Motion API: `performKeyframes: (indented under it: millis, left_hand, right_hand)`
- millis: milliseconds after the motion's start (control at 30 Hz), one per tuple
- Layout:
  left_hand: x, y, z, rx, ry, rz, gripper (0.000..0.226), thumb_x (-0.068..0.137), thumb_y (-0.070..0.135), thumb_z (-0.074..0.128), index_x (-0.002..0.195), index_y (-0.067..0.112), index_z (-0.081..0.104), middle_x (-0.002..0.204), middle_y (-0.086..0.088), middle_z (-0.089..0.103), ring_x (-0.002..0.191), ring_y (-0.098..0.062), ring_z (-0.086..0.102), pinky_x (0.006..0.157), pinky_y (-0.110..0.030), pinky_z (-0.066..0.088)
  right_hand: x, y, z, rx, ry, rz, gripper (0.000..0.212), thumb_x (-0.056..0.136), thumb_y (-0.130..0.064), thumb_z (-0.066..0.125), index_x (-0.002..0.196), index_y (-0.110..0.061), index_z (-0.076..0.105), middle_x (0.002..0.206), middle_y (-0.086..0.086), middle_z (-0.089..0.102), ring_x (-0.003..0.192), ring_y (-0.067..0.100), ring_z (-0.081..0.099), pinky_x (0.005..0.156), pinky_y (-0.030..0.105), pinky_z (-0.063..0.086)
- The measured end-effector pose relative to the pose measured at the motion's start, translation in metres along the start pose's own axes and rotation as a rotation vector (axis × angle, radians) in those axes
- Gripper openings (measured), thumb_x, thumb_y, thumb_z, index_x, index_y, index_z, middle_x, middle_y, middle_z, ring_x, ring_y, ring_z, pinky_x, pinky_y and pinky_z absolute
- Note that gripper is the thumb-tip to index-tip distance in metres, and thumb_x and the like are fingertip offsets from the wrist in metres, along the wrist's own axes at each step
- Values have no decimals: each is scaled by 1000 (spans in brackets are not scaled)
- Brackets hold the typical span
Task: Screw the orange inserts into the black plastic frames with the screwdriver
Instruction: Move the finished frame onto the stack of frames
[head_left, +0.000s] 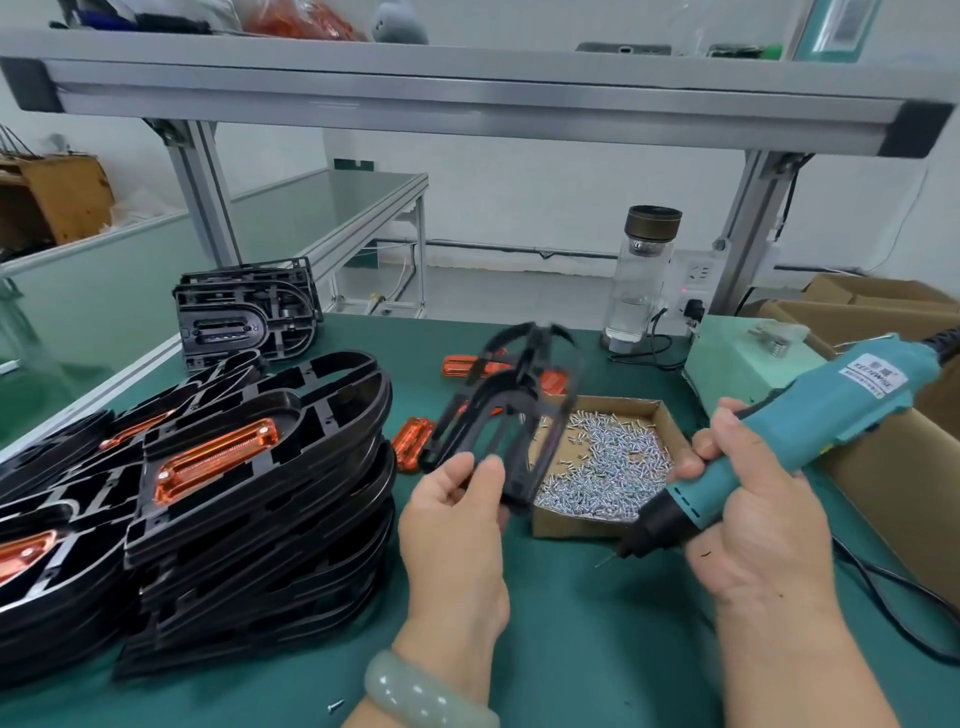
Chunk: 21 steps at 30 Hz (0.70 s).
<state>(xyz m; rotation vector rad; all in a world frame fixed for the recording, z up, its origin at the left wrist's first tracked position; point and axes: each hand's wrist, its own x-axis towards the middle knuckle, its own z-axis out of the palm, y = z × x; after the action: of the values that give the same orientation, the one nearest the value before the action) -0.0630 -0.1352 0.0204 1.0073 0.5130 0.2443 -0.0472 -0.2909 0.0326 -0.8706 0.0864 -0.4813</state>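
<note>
Screws (608, 467) fill a cardboard box (571, 525) just beside the right hand (753, 519), which grips the screwdriver (831, 421), bit angled down, probably poised to pick one up. The left hand (452, 519) pinches a bare black frame (498, 405), tilted above the mat (571, 623); loose orange inserts (413, 441) lie behind it, with finished frames (260, 467) stacked to the left.

On the green bench (571, 649): stacks of black frames (260, 525) with orange inserts (215, 460) along the left edge, a smaller stack (244, 312) at the far left corner, loose inserts (413, 441) and a cardboard tray (571, 527) of screws (613, 467) mid-bench, a glass bottle (641, 280) and pale green box (737, 358) at the far edge
</note>
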Motion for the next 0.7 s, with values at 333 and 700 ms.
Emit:
performKeyframes:
  millis: [333, 700]
  left_hand:
    - [2, 6, -35, 465, -124, 45, 37, 84, -6, 39, 85, 22, 64, 85, 0, 65, 75, -13, 60, 65, -26, 44]
    - [-16, 9, -51, 1181, -305, 276, 19, 86, 15, 47, 84, 32, 53, 85, 12, 59, 73, -3, 55, 59, -14, 41]
  right_hand:
    - [5, -7, -3, -49, 300, -284, 16, 91, -9, 62, 90, -23, 55, 61, -8, 53, 51, 9, 49, 57, 23, 44]
    - [0, 0, 3, -184, 307, -460, 16, 88, -16, 65, 95, -25, 53, 57, -14, 59, 52, 6, 54, 62, 23, 50]
